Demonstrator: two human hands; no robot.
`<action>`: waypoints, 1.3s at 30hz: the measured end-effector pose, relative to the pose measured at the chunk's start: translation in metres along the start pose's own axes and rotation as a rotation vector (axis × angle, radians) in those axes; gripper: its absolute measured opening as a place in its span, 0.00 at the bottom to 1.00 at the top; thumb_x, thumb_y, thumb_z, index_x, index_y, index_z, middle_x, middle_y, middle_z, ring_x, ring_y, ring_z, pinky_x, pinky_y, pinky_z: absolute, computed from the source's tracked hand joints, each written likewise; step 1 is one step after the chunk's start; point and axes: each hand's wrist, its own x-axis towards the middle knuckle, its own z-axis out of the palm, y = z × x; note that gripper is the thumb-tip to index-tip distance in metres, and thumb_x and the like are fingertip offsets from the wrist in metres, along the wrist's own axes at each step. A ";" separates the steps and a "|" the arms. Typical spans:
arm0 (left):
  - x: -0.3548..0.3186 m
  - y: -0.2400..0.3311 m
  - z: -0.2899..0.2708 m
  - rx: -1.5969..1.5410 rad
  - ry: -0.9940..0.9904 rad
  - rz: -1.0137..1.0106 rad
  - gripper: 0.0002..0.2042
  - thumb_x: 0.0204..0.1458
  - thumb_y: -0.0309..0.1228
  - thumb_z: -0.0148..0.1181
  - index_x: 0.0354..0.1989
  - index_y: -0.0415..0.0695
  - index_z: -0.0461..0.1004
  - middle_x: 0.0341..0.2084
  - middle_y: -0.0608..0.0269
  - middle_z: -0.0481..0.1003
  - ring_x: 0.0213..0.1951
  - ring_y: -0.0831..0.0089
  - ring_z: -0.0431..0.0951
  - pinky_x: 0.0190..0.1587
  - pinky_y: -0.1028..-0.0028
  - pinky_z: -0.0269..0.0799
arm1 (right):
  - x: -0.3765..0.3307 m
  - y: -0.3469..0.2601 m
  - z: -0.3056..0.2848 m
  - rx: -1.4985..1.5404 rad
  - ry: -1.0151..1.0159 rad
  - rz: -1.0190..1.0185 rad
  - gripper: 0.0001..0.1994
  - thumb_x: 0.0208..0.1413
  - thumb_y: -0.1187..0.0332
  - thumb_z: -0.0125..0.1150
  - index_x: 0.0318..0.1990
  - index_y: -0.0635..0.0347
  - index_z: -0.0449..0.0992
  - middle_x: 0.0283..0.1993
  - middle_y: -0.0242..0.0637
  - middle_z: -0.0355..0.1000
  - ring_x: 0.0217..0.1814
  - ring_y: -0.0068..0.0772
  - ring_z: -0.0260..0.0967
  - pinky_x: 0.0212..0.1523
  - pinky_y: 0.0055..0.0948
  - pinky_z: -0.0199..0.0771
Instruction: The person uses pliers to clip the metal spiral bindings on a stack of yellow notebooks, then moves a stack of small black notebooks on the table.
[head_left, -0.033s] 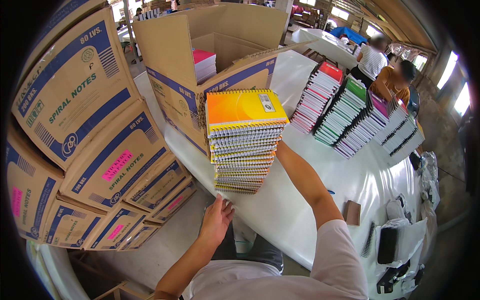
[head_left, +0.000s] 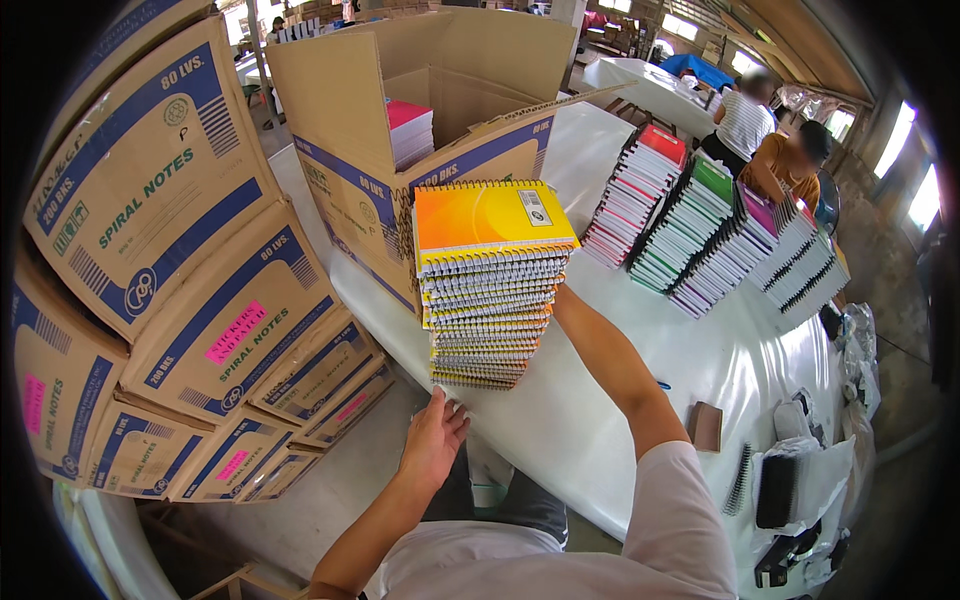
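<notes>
A tall stack of spiral notebooks (head_left: 485, 300) with a yellow-orange top cover stands near the front edge of a white table (head_left: 560, 430). My left hand (head_left: 435, 440) is just below the stack's base at the table edge, fingers apart and holding nothing. My right forearm (head_left: 610, 360) reaches along the stack's right side. Its hand is hidden behind the notebooks, so I cannot see its grip.
An open cardboard box (head_left: 360, 190) holding more notebooks (head_left: 410, 130) stands right behind the stack. Closed cartons (head_left: 180, 260) are piled high at my left. Leaning rows of notebooks (head_left: 700, 230) fill the table's right, two people (head_left: 770, 140) sit beyond, and dark spiral bindings (head_left: 775, 490) lie nearby.
</notes>
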 end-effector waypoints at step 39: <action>0.186 0.100 0.116 0.998 -0.411 -0.241 0.28 0.64 0.55 0.36 0.56 0.43 0.68 0.45 0.63 0.75 0.42 0.73 0.73 0.45 0.75 0.69 | -0.190 0.105 0.075 0.696 0.546 -0.166 0.35 0.59 0.40 0.52 0.57 0.61 0.49 0.63 0.39 0.53 0.67 0.33 0.50 0.67 0.50 0.52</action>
